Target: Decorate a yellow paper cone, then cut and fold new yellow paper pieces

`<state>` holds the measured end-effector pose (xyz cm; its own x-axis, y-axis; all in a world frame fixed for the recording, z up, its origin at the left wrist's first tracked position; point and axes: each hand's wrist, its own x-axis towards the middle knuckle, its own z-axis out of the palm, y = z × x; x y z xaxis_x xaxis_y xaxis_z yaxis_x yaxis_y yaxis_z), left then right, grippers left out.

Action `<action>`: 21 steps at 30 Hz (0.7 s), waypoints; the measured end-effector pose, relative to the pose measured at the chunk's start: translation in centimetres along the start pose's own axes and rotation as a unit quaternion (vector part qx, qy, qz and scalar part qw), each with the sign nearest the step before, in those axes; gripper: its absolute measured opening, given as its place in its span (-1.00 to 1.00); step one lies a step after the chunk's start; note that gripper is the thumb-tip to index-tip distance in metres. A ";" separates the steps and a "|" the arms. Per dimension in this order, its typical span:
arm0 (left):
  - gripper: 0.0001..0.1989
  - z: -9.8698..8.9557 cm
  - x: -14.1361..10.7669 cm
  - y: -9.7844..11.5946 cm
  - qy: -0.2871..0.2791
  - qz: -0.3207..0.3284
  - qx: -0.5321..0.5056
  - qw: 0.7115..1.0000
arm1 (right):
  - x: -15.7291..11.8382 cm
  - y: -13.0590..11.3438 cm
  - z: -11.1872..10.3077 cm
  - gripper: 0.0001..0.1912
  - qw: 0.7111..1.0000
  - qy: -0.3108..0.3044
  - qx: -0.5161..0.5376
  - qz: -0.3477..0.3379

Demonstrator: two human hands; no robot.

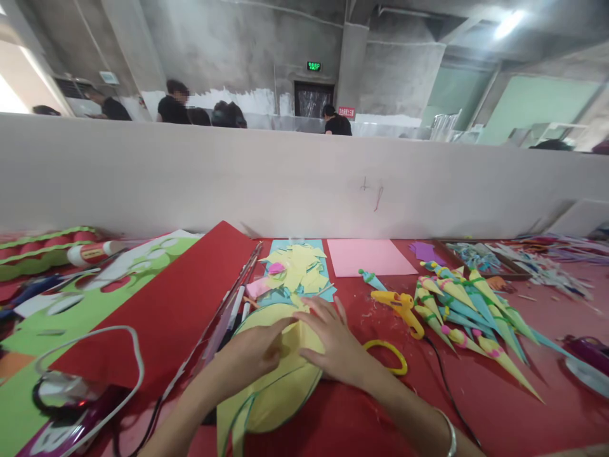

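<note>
A large rounded yellow paper piece (278, 397) with dark green edging lies in front of me, with green-lined strips at its lower left. My left hand (259, 349) is closed at its left side, thumb and curled fingers on the paper near a small fold. Reaching in from the right, my right hand (333, 336) rests on the upper right part of the paper with its fingers stretched and spread. Just beyond the fingertips is a heap of yellow paper scraps (304, 263) on light blue paper. Part of the yellow piece is hidden beneath both hands.
A yellow glue gun (397, 304) and yellow-handled scissors (392, 357) lie right of my hands. Further right are piled paper cones (469, 308). A red sheet (162, 298) slants at left, near a white cable (136, 343). A white partition (285, 184) stands behind; people are beyond it.
</note>
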<state>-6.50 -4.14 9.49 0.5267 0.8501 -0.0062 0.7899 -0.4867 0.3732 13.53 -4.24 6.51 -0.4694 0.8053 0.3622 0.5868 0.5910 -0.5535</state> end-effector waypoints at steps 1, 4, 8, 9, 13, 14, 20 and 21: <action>-0.49 -0.2 0.3 0.4 0.012 0.004 0.011 1.000 | 0.6 -0.3 -0.2 -0.57 1.000 -0.012 -0.001 -0.016; -0.60 -0.5 1.0 1.3 0.053 0.006 0.026 0.998 | 2.1 -0.7 -0.5 -0.82 1.000 -0.017 0.016 -0.014; -0.72 -0.3 1.7 1.4 0.085 0.004 0.007 0.996 | 2.7 -0.1 -0.4 -0.89 0.999 0.000 0.036 -0.009; -0.74 -0.2 1.8 1.4 0.088 0.005 -0.004 0.996 | 2.8 0.0 -0.4 -0.89 0.999 0.007 0.031 -0.014; -0.78 -0.2 2.3 1.2 0.088 0.012 -0.053 0.995 | 3.0 0.5 -0.4 -0.93 0.998 -0.019 0.014 -0.060; -0.79 -0.3 2.4 1.0 0.085 0.013 -0.065 0.994 | 3.2 0.5 -0.4 -0.90 0.997 -0.031 0.014 -0.068; -0.66 -1.0 3.3 0.4 0.061 0.027 -0.143 0.988 | 4.2 0.6 -1.1 -0.75 0.993 -0.022 -0.027 -0.110; -0.65 -1.2 3.4 0.4 0.063 0.026 -0.162 0.984 | 4.2 0.5 -1.4 -0.73 0.991 -0.014 -0.036 -0.124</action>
<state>-4.76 -1.15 10.69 0.5046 0.8537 0.1286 0.6106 -0.4582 0.6458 12.73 -0.48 8.84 -0.6225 0.6332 0.4600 0.4958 0.7738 -0.3942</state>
